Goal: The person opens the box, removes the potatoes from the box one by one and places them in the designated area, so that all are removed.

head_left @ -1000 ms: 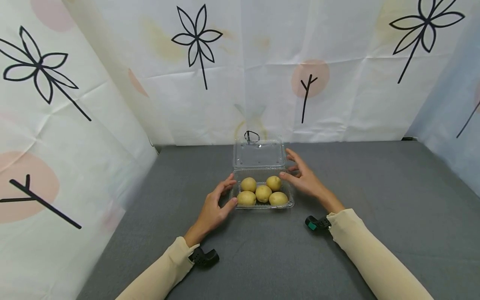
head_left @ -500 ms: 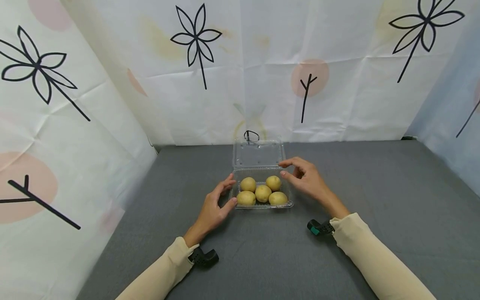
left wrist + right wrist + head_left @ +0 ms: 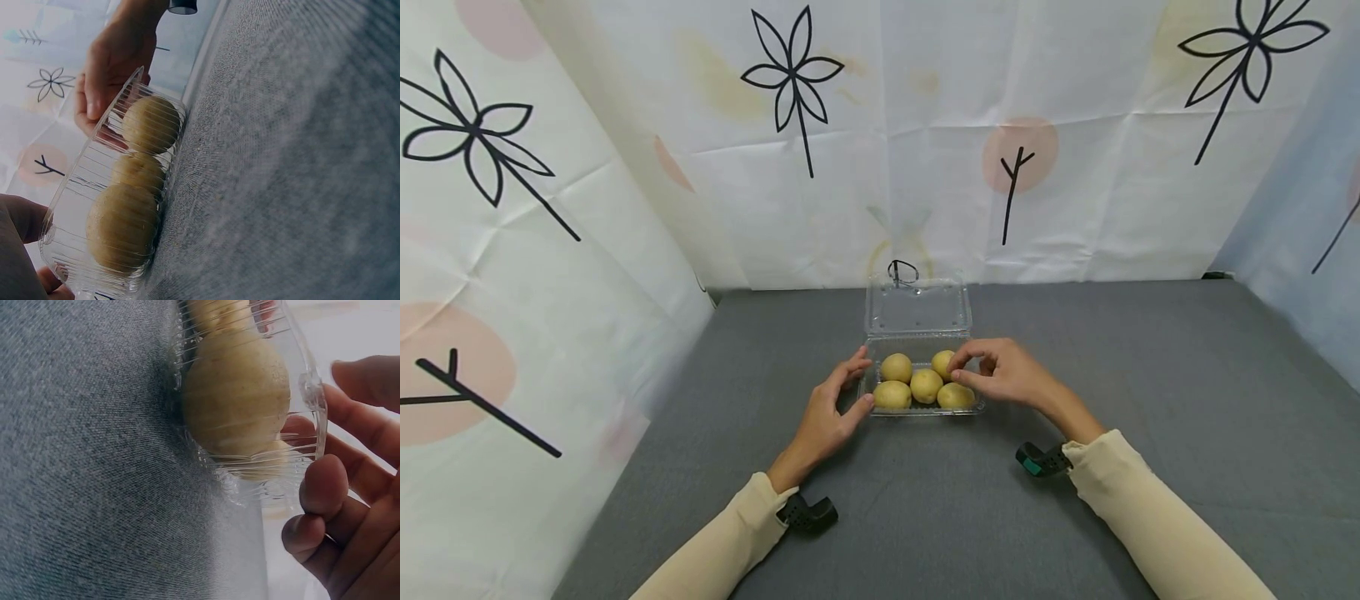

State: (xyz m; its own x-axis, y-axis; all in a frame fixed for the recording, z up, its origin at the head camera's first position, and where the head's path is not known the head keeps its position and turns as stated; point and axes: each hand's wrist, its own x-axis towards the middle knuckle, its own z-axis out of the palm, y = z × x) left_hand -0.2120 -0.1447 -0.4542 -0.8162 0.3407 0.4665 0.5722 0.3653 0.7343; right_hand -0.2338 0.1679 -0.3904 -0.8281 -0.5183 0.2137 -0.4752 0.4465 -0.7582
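A clear plastic clamshell box (image 3: 923, 414) holds several yellow potatoes (image 3: 927, 386), three in the front row region and others behind. My left hand (image 3: 826, 421) rests against the box's left side, thumb at the front left corner and fingers along the wall. The right hand (image 3: 1003, 375) reaches over the right rim, its thumb and index finger close to the back right potato (image 3: 942, 363), which they partly hide. In the right wrist view, fingers (image 3: 369, 431) of this hand reach past the rim near the front right potato (image 3: 237, 394), while others stay outside the wall.
The box's hinged lid (image 3: 917, 308) stands raised behind it, near the patterned white cloth wall (image 3: 1075, 208). A grey cloth (image 3: 895, 508) covers the table. Black camera bands (image 3: 808, 515) sit on both wrists.
My right hand has moved from beside the lid's right edge forward and left, down over the back right potato. The left hand, box and potatoes have stayed in place.
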